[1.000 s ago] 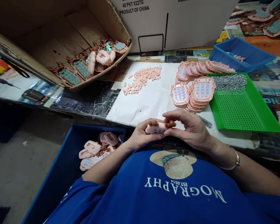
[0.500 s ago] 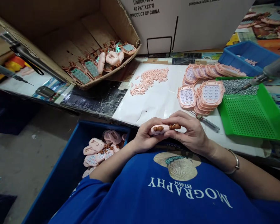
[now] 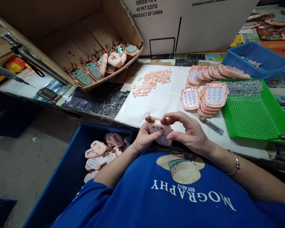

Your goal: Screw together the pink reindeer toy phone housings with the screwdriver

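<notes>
- Since half a second ago the pink toy phone [image 3: 159,130] has been turned up from lying flat between the hands, so its face with brown antlers now shows; the powered screwdriver that reached in over the green tray has gone.
- Far left, a cardboard box [image 3: 61,38] lies tilted on the bench edge, with finished toys [image 3: 101,61] heaped at its open lip.
- Below it, a blue bin [image 3: 68,171] stands beside the person's left elbow, holding pink casings [image 3: 99,153]; bare floor lies open to its left.
- The left hand [image 3: 143,141] pinches the toy phone's left side, thumb across its front.
- The toy phone sits over the near bench edge, just above the blue shirt [image 3: 180,196].
- The right hand [image 3: 191,134] pinches the toy's right side, forefinger curled up to an antler; a bracelet [image 3: 235,163] circles the wrist.
- Beyond the hands, white paper [image 3: 156,101] lies mostly bare, with a scatter of small pink buttons [image 3: 152,80] at its far end.
- Right of that, stacked keypad fronts [image 3: 209,93] stand near a hand screwdriver [image 3: 210,124].
- Far right, a green tray [image 3: 254,117] holds screws [image 3: 244,88] along its far rim.
</notes>
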The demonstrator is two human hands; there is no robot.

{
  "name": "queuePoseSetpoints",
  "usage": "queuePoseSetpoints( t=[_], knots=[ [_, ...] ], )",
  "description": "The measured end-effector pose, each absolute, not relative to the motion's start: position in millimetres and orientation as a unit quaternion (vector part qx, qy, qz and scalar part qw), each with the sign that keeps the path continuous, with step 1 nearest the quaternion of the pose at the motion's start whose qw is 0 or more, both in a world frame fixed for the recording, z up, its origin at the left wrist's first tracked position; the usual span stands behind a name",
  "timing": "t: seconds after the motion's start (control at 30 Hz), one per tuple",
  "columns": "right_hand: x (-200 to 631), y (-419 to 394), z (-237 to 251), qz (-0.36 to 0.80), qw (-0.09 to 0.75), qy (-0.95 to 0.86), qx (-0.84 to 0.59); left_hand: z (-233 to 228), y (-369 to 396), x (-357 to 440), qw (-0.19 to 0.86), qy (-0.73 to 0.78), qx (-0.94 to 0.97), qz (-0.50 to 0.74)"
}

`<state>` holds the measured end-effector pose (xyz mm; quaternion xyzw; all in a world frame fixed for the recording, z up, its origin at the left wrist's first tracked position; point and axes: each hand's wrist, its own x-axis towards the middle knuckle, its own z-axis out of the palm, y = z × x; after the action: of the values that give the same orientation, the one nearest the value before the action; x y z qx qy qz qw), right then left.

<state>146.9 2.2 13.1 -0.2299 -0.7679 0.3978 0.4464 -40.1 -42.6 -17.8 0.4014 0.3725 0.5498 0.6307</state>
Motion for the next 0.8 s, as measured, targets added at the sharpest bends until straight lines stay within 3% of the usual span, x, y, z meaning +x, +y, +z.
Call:
queuePoseSetpoints(
  t=[0.1,0.47,0.67,0.8],
  knots=[
    [145.6,1.9,10.2,0.436,0.446,-0.738,-0.257,-20.4,-36.5,-43.8,0.679,0.346,0.308,0.569],
    [149.9,0.3,1.3,0.396,0.42,-0.763,-0.289,-23.5,-33.7,-72.9,0.699,0.358,0.276,0.554],
    [169.5,1.6,-16.5,0.357,0.389,-0.79,-0.312,-7.6,-71.4,-189.1,0.654,0.518,0.363,0.416],
    [173.0,1.0,-25.4,0.352,0.375,-0.8,-0.308,14.2,-80.6,-235.9,0.505,0.645,0.483,0.309]
  ],
)
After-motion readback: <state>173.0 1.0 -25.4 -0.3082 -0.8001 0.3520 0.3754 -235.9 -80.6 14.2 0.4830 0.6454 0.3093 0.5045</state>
